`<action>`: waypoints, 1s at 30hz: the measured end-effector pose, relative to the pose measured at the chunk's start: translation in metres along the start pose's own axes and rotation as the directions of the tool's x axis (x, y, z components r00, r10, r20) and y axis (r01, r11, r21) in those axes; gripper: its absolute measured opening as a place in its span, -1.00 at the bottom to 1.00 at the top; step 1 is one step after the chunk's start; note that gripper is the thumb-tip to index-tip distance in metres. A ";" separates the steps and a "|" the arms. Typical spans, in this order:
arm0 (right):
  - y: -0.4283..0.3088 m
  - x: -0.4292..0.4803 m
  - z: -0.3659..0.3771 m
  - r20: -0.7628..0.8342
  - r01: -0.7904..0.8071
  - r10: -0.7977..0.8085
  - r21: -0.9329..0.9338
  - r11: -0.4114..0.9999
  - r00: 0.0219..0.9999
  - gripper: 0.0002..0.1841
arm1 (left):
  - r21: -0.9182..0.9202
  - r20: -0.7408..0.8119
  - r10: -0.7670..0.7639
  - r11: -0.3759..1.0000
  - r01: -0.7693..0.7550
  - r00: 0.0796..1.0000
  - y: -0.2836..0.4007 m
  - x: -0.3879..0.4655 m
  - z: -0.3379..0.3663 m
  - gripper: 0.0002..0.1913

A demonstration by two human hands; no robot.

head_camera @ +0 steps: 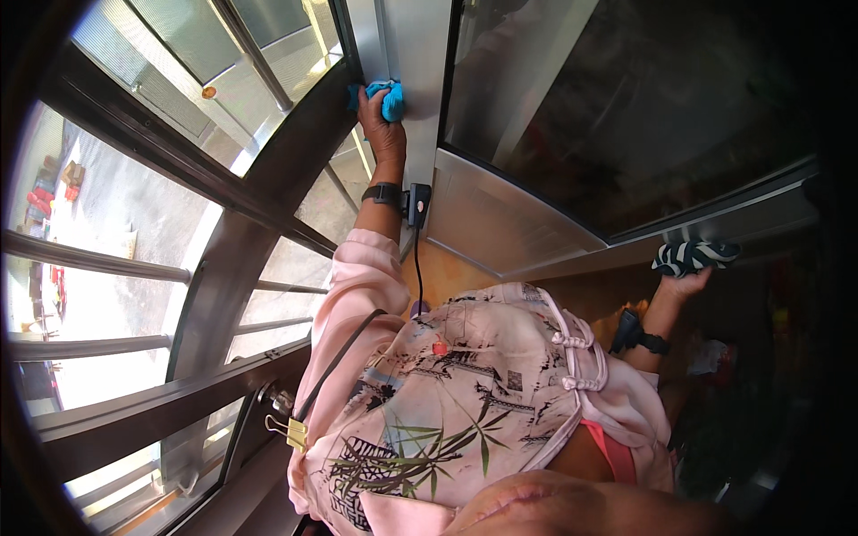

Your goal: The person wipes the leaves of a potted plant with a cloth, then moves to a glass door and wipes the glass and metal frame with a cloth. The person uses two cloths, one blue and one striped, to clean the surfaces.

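Note:
My left hand (383,137) is closed around a bunched bright blue cloth (393,104). It reaches up to a silvery metal door post (423,47), and the cloth rests against the post beside the dark window frame (308,134). On the other side, my right hand (687,281) grips a folded dark cloth with white stripes (697,257). That cloth is at the lower metal rail of a dark glass panel (643,114); whether it presses on the rail I cannot tell. Most of the fingers of my right hand are hidden behind the striped cloth.
Round metal bars (100,258) cross the window at left, with bright paved ground outside. A black cable (418,268) hangs from the device (419,204) on my left wrist. A gold binder clip (296,434) holds a cord at my sleeve. Below the glass is a metal panel (496,224).

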State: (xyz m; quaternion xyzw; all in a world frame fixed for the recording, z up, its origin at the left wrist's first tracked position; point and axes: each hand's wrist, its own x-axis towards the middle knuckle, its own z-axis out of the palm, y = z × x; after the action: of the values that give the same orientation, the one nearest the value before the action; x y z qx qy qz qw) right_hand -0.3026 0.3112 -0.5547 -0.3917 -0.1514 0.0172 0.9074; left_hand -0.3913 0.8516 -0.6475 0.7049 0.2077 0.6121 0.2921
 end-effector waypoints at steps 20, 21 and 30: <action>0.001 0.003 0.021 -0.571 0.102 -0.129 -0.080 0.992 0.811 -0.62 | -0.567 0.129 0.111 0.823 -0.019 0.985 0.184 0.233 -0.027 -0.59; -0.001 -0.003 0.020 -0.262 0.049 -0.073 -0.095 0.994 0.962 -0.62 | -0.598 0.132 0.226 0.794 -0.104 0.965 0.187 0.237 -0.025 -0.56; 0.001 -0.001 0.007 -0.174 0.061 -0.070 -0.061 0.996 0.982 -0.61 | 0.038 0.008 0.270 0.962 -0.271 0.963 0.054 0.086 -0.019 -0.85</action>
State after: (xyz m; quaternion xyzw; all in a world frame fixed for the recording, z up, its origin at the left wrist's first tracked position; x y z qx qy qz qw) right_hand -0.3054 0.3169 -0.5508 -0.4115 -0.0839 -0.0516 0.9061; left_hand -0.3990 0.8705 -0.5466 0.7328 0.1208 0.6413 0.1925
